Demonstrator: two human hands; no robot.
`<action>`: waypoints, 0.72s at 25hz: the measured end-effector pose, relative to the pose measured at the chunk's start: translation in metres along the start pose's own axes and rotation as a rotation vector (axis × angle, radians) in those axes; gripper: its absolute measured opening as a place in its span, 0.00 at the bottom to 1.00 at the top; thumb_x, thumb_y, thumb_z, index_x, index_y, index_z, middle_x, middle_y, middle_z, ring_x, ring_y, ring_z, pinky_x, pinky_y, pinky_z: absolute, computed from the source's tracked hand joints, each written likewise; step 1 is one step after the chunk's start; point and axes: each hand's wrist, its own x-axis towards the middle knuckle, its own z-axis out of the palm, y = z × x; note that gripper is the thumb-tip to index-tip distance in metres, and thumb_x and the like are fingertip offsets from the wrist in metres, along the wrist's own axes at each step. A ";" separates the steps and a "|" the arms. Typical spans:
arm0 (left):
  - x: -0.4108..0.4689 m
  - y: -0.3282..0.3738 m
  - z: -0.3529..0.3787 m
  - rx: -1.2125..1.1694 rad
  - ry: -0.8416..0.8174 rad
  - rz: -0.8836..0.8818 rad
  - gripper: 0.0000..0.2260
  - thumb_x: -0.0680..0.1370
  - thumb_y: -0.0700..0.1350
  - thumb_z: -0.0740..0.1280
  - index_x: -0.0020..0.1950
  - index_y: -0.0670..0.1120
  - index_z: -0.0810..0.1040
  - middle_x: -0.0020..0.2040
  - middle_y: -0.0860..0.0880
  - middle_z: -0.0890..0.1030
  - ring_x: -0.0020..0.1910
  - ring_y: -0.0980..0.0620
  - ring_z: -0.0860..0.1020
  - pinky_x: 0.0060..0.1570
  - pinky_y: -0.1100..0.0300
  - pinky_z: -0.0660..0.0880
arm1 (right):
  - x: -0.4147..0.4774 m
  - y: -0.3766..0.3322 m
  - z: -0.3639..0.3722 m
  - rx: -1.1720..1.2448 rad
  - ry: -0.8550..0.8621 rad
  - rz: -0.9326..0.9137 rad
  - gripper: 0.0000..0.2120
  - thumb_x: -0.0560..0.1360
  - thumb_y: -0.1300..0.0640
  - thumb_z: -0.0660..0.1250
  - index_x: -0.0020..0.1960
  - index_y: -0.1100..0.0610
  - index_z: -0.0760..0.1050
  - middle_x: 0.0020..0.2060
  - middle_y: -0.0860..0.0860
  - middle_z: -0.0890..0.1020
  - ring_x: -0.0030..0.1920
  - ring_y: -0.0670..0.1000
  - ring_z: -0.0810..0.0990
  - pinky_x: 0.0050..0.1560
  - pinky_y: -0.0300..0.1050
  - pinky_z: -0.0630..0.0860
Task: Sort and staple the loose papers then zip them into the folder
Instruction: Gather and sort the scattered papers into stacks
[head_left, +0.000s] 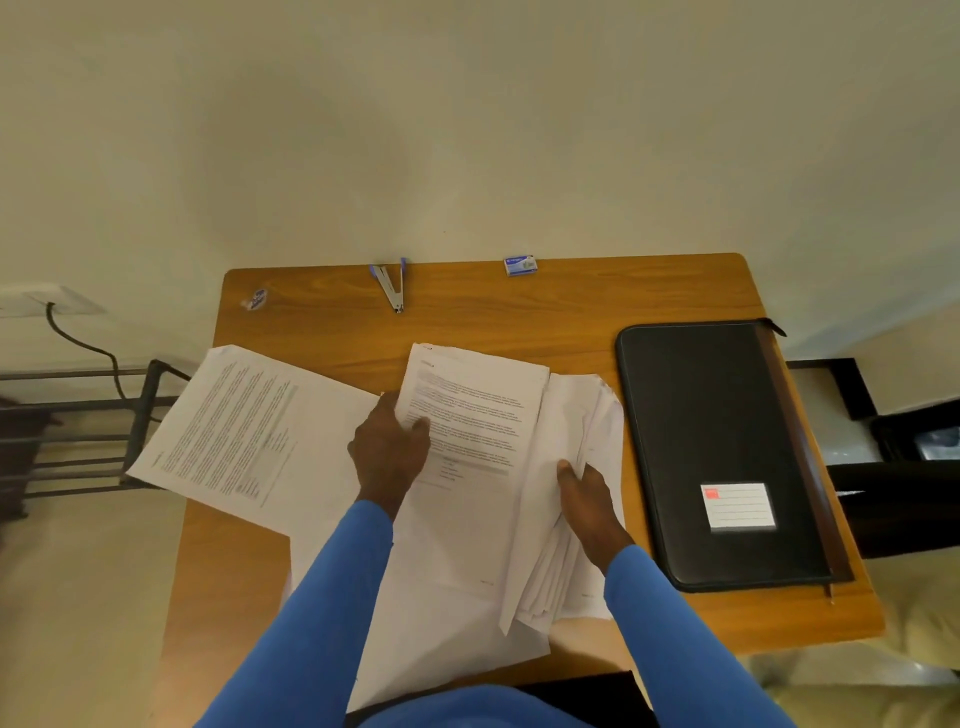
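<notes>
So, the black zip folder (696, 426) is lying flat and shut on the wooden surface (519, 322), white label (737, 506) facing up near the end closest to the person, zip pull sticking out at the far corner. All the paper is on the person's left of the folder. Just beside it there's a fanned stack (597, 410) of loose sheets, and the right hand (587, 493) has its grip pinching that stack, thumb on top. The other fingers are hidden by the sheets. Next over from the folder, the left hand (389, 447) is holding a printed sheet (478, 410) by its edge, grip pinching it with the thumb on the text side, and the sheet is lifted a bit over the pile underneath. Farthest from the folder is another batch of printed pages (234, 426), turned at an angle and hanging over the edge of the surface. Beyond the papers, along the wall-side edge, there's a stapler (390, 286) sitting open in a V, with a small staple box (521, 265) between it and the folder's far end. Both arms are in blue sleeves.
</notes>
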 end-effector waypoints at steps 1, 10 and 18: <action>-0.002 0.002 -0.002 0.010 -0.001 0.039 0.15 0.79 0.51 0.70 0.65 0.49 0.77 0.58 0.46 0.84 0.54 0.40 0.83 0.58 0.43 0.80 | -0.001 0.000 0.000 0.008 0.001 0.005 0.26 0.86 0.48 0.57 0.80 0.59 0.61 0.75 0.58 0.70 0.74 0.61 0.70 0.74 0.57 0.68; -0.016 -0.001 -0.018 0.051 0.085 0.121 0.14 0.81 0.51 0.69 0.64 0.48 0.74 0.58 0.46 0.81 0.54 0.41 0.82 0.53 0.45 0.82 | -0.019 -0.009 0.001 0.161 -0.013 0.052 0.26 0.86 0.49 0.58 0.79 0.60 0.61 0.72 0.58 0.73 0.70 0.61 0.73 0.67 0.53 0.71; -0.017 0.017 -0.008 -0.064 -0.088 0.010 0.20 0.80 0.49 0.71 0.69 0.50 0.70 0.62 0.47 0.82 0.57 0.40 0.82 0.55 0.44 0.80 | -0.021 -0.009 -0.004 0.163 -0.051 0.080 0.27 0.86 0.47 0.58 0.79 0.59 0.61 0.72 0.57 0.72 0.70 0.61 0.72 0.67 0.54 0.71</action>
